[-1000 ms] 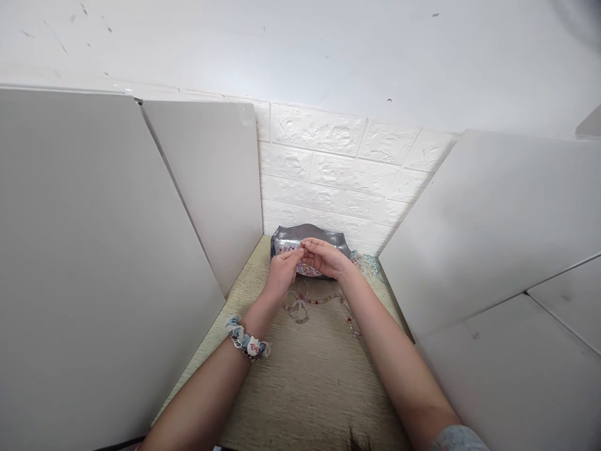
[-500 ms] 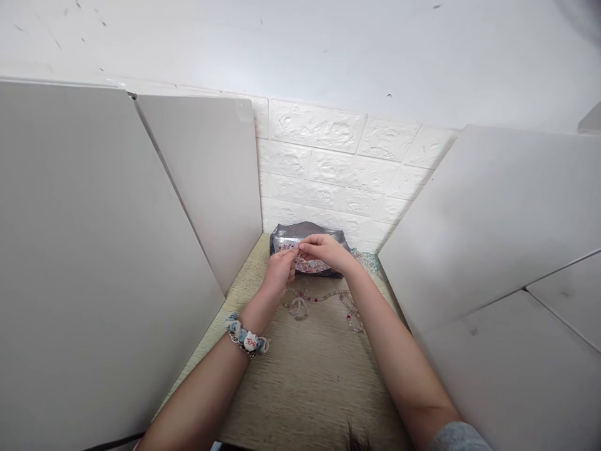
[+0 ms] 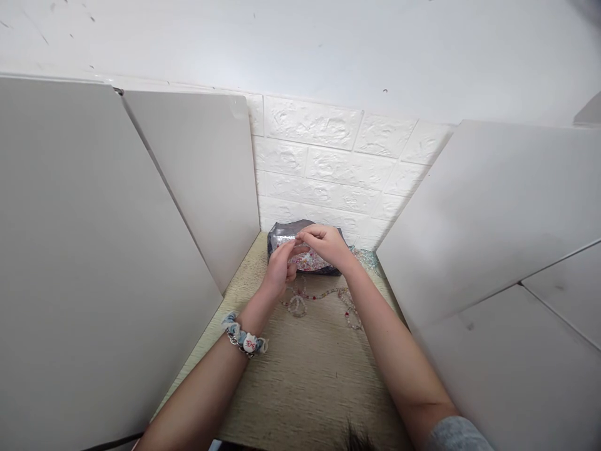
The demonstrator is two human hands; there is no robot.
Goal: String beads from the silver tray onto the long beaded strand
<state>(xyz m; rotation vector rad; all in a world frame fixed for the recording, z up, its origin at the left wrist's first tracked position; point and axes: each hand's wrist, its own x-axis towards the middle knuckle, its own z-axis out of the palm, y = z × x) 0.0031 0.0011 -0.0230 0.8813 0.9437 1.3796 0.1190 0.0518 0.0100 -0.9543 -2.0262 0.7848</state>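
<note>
In the head view, my left hand (image 3: 280, 266) and my right hand (image 3: 325, 245) meet at the fingertips, over a dark silvery pouch (image 3: 305, 227) of small loose beads (image 3: 315, 262). My right thumb and index finger are pinched; whatever is between them is too small to make out. My left hand is closed at the thumb and index, another finger stretching toward the right hand. A string of pink, white and red beads (image 3: 323, 294) lies on the table, looped in places, and one end rises to just under my left hand, which seems to hold it.
Pale blue-green beads (image 3: 366, 260) lie right of the pouch, by the wall. White panels stand along the left (image 3: 201, 175) and right (image 3: 493, 200) of the wood-grained table (image 3: 300, 376). A white brick-patterned wall (image 3: 328, 163) closes off the back.
My right fingertips have risen slightly. My left fingers have straightened and spread somewhat, still touching the right ones. The whole view has shifted slightly.
</note>
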